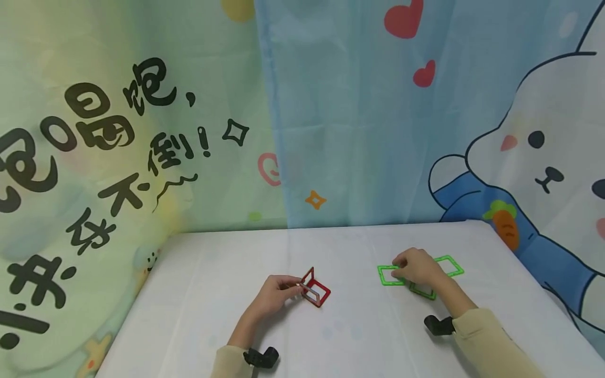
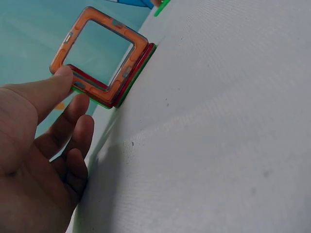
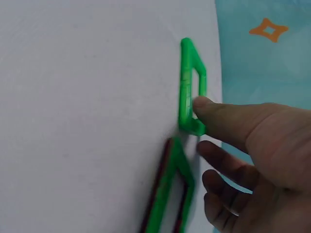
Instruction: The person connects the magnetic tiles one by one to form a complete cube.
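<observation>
My left hand pinches the corner of an orange square magnetic tile between thumb and fingers. That tile stands upright at the edge of a red square tile, with another red tile rising behind it. A green edge shows beneath the red one in the left wrist view. My right hand pinches the near end of a green square tile, thumb on its frame and the other fingers curled. Close below it lies a green tile with a dark red layer, partly covered by the hand in the head view.
Another green tile lies beyond my right hand. A white cloth covers the table, and a printed curtain hangs along its back edge. Black camera mounts sit on both wrists.
</observation>
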The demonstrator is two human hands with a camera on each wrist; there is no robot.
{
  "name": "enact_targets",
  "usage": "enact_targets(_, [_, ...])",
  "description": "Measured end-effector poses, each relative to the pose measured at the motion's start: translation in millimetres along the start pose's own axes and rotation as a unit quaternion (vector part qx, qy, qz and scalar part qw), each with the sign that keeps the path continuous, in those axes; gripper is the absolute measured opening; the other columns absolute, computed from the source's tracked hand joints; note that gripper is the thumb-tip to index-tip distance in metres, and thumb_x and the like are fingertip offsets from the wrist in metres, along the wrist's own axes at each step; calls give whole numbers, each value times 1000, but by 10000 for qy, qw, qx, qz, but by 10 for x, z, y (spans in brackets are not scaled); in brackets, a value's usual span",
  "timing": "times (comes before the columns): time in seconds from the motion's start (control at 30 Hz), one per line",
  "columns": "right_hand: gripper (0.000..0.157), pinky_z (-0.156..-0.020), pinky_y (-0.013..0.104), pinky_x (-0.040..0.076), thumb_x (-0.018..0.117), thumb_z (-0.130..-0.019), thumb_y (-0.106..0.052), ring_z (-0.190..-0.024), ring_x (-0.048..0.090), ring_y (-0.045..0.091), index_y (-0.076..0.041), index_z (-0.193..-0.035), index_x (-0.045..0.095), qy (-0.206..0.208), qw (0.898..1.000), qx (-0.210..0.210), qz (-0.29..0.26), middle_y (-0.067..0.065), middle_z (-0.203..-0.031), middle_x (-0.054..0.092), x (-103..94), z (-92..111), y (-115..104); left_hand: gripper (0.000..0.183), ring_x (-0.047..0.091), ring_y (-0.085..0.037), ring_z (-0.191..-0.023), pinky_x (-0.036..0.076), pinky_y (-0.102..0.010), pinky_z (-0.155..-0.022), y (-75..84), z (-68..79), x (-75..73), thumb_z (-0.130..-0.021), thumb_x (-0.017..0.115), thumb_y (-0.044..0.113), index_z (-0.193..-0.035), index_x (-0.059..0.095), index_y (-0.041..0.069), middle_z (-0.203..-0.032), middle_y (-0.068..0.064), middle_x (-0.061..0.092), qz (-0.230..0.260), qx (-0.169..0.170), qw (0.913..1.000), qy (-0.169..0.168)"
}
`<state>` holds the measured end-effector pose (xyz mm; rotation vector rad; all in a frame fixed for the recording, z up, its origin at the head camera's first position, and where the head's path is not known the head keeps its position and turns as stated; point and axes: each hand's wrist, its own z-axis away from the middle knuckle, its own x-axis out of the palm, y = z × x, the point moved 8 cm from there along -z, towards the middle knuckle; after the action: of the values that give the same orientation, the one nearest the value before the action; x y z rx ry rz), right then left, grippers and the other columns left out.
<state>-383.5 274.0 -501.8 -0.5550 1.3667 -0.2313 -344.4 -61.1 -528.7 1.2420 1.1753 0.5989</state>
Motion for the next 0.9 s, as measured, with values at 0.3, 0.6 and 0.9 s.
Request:
enact_targets(0.3, [13, -76, 49, 49, 72, -86, -12, -85, 63, 31, 0, -90, 73, 431, 9990, -91, 102, 8, -86, 70, -22, 2, -77, 21, 61, -32, -85, 47, -26, -69, 261, 77, -21, -95, 60, 1, -111, 67, -10, -98, -20, 70, -45, -20, 10000, -34])
enact_targets(0.6, [13, -64, 35, 46, 75, -84, -11, -75, 59, 19, -1, -91, 73, 1104, 9916, -335, -589, 2, -81, 67, -24, 27, -270, 21, 62, -19, -82, 47, -25, -68, -33, 15, 14, -95, 62, 6, -111, 70, -4, -96, -11, 71, 6, -42, 10000, 20])
enact_targets(0.9, [7, -64, 33, 46, 75, -84, -10, -73, 56, 17, -4, -88, 74, 1371, 9855, -640, -766, 0, -80, 68, 53, 62, -626, 24, 61, -12, -80, 47, -25, -69, -46, 15, 10, -95, 64, 13, -112, 70, -3, -93, -6, 71, 94, 27, 9999, -99])
